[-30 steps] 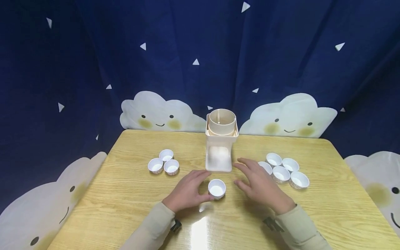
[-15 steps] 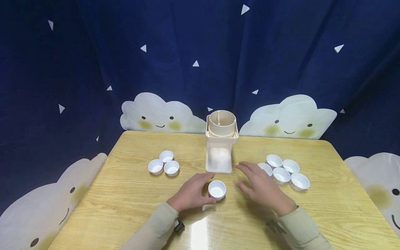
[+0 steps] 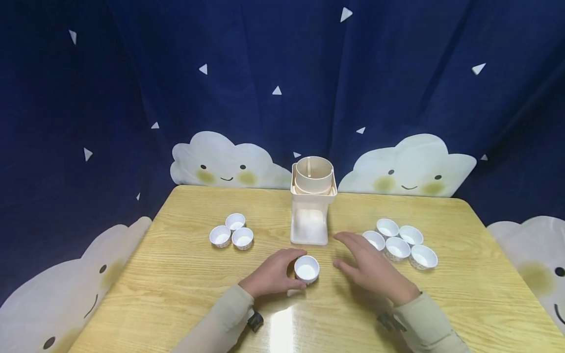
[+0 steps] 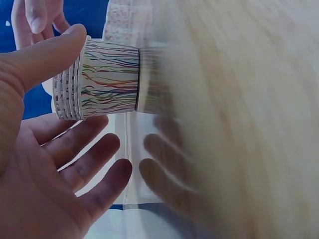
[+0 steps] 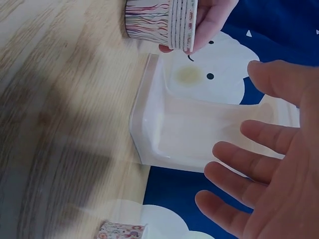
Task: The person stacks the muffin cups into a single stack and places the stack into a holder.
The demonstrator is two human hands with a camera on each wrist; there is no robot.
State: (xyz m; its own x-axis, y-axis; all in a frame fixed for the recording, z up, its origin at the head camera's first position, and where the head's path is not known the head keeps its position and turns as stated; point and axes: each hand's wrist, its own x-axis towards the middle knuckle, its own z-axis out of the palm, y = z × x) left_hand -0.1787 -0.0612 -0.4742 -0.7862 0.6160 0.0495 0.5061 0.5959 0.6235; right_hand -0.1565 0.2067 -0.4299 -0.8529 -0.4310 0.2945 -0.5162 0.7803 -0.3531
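Note:
A nested stack of paper cups (image 3: 306, 270) with white insides stands on the table before me. In the left wrist view, the outermost cup (image 4: 110, 77) shows wavy coloured lines, and several rims overlap at its top. My left hand (image 3: 274, 274) holds the stack by its rims, thumb on the near side and index finger on the far side; the other fingers are spread below. To the right, apart from the stack, my right hand (image 3: 372, 269) hovers with fingers extended and holds nothing.
Behind the stack stands a cream stand (image 3: 309, 230) with a round open container (image 3: 314, 175) on top. Three cups (image 3: 242, 239) cluster at the left. Several more cups (image 3: 398, 248) stand beyond my right hand. A dark blue curtain (image 3: 273, 44) hangs behind the table (image 3: 185, 294).
My left hand has moved slightly right, and its thumb and index finger have closed in round the stack's rims. My right hand has shifted slightly right and towards me. The cups stay in place.

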